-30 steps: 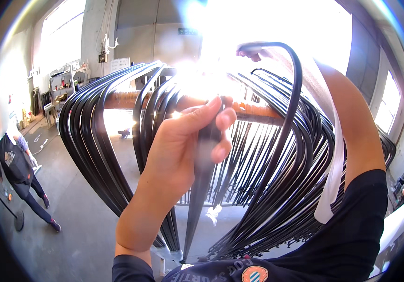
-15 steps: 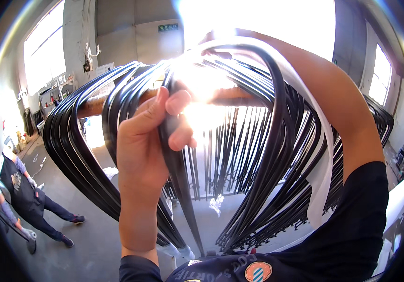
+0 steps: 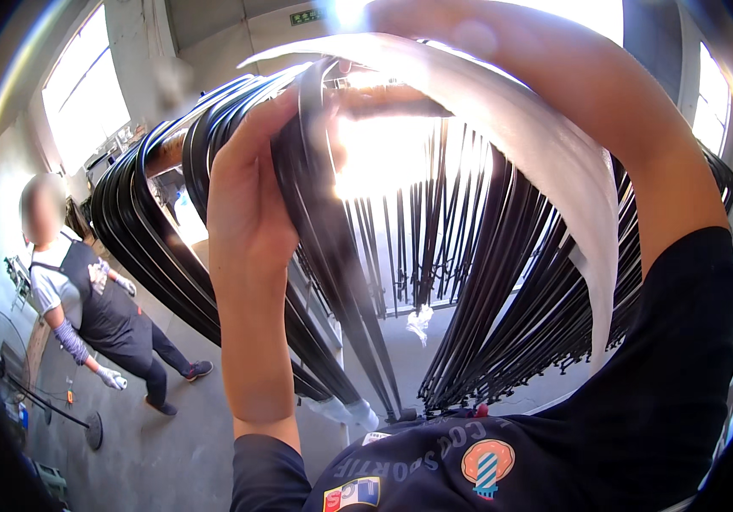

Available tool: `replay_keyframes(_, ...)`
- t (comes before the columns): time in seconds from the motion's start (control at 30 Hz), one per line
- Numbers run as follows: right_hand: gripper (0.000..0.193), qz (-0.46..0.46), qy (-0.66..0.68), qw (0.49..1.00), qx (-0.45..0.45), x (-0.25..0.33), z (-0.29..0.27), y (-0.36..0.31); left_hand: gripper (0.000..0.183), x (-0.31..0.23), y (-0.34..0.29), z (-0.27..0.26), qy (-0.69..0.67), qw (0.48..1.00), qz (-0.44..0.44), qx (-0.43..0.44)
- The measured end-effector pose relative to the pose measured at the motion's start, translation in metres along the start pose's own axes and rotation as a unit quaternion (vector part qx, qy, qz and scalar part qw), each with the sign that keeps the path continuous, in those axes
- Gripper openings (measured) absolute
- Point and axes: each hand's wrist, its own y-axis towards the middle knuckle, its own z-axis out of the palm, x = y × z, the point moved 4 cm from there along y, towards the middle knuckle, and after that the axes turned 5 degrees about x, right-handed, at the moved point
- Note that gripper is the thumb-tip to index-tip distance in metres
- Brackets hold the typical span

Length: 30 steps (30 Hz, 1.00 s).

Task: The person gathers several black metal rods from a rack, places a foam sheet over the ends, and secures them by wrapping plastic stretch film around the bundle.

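Note:
Long black strips [image 3: 307,188], glossy and flexible like rubber trim, hang folded over a brown horizontal bar [image 3: 396,101]. My left hand [image 3: 251,183] is closed around some of them just below the bar, and its fingertips are hidden behind the strips. My right arm arches over from the right, with my right hand [image 3: 405,19] above the bar at the top of the view. Its fingers are lost in glare and behind a long white cloth-like sheet [image 3: 545,136]. That sheet curves from over the bar down along the inside of my right arm.
More black strips [image 3: 503,282] hang right of centre. White wrapping [image 3: 353,411] covers some lower ends. A person in an apron [image 3: 106,294] stands at the left near a floor fan [image 3: 21,388]. Crumpled white material [image 3: 419,322] shows beyond the strips. Strong window light glares ahead.
The white sheet now spreads broadly over the bar, covering the black loop that arched there. My right arm has risen and my left hand grips slightly higher. The person at the left stands more upright.

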Motion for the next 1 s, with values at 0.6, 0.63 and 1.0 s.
replay_keyframes(0.6,0.020,-0.015,0.015,0.999,-0.027,0.003,-0.001,-0.029,0.042,-0.031,0.058,-0.008,-0.061,0.993,-0.104,-0.006)
replay_keyframes(0.63,0.020,-0.015,0.014,0.999,-0.029,0.003,-0.003,-0.030,0.043,-0.035,0.063,-0.007,-0.051,0.995,-0.090,-0.004)
replay_keyframes(1.0,0.021,-0.023,0.013,0.999,-0.037,0.008,-0.016,-0.046,0.044,0.000,0.051,0.017,-0.135,0.982,-0.129,0.019)
